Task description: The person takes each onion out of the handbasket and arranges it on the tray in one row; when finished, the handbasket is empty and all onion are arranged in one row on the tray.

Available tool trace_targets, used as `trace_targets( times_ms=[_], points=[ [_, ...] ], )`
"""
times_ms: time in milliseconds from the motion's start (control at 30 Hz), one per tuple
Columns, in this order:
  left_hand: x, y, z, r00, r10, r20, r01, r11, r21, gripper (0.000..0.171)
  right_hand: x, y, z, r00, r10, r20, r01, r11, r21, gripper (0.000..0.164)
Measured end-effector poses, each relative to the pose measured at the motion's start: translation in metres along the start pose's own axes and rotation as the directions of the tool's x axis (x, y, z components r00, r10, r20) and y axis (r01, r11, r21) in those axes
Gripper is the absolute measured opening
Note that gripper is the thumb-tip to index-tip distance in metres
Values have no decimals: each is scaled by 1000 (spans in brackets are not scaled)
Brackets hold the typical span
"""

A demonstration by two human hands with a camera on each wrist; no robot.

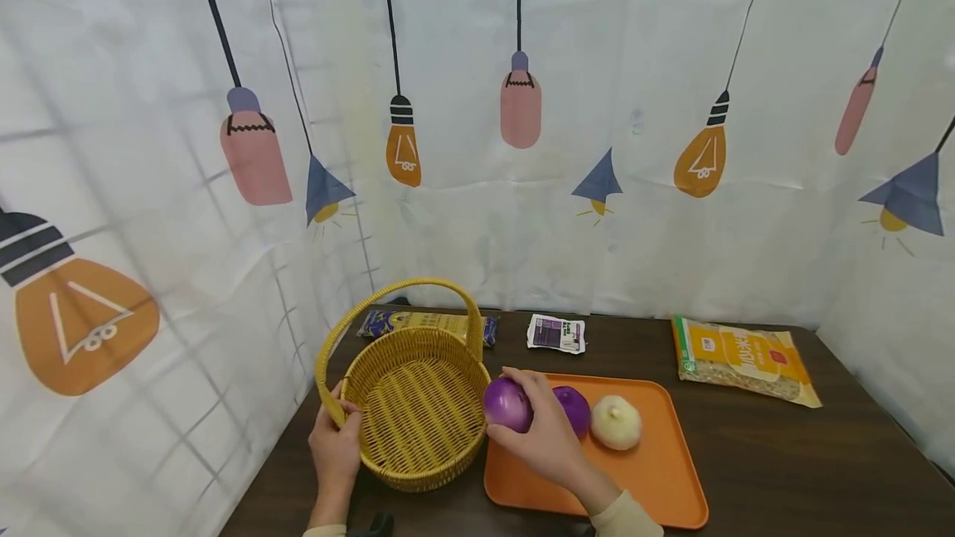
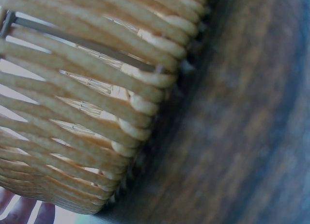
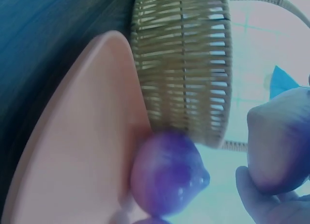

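My left hand [image 1: 336, 446] grips the left rim of a yellow wicker basket [image 1: 421, 479] near the foot of its handle. The left wrist view shows the woven side [image 2: 87, 98] close up, with fingertips at the lower left. Nothing lies inside the basket. My right hand [image 1: 548, 446] holds a purple onion [image 1: 508, 404] between thumb and fingers, close by the basket's right rim. A second purple onion [image 1: 573, 409] sits on an orange tray [image 1: 656, 479], partly behind the right hand. Beside it is a pale round bulb [image 1: 616, 423] with a pointed top.
Behind the basket lies a yellow and blue packet [image 1: 440, 321]. A small white and purple packet [image 1: 556, 333] is at the back middle. A bag of grain [image 1: 746, 359] rests at the back right of the dark table [image 1: 798, 454]. Printed curtains surround the table.
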State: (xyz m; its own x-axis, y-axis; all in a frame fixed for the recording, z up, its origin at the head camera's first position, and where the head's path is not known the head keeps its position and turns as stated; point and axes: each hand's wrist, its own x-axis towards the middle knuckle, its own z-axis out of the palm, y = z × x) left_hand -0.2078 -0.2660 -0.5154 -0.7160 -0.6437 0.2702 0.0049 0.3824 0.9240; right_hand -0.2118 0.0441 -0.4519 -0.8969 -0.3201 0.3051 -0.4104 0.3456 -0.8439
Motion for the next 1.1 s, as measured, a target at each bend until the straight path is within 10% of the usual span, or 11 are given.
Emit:
trace_targets(
  times_ms=[867,1100],
  points=[
    [-2,2,1,1000,-18,22,18,1000,10,15,-33,31,-44,966,148,-213,-140,989,52,70],
    [-3,3,-1,998,-57,30,57,998,10,44,-43,33,-55,956,177,-236,-166,984,66,70]
  ],
)
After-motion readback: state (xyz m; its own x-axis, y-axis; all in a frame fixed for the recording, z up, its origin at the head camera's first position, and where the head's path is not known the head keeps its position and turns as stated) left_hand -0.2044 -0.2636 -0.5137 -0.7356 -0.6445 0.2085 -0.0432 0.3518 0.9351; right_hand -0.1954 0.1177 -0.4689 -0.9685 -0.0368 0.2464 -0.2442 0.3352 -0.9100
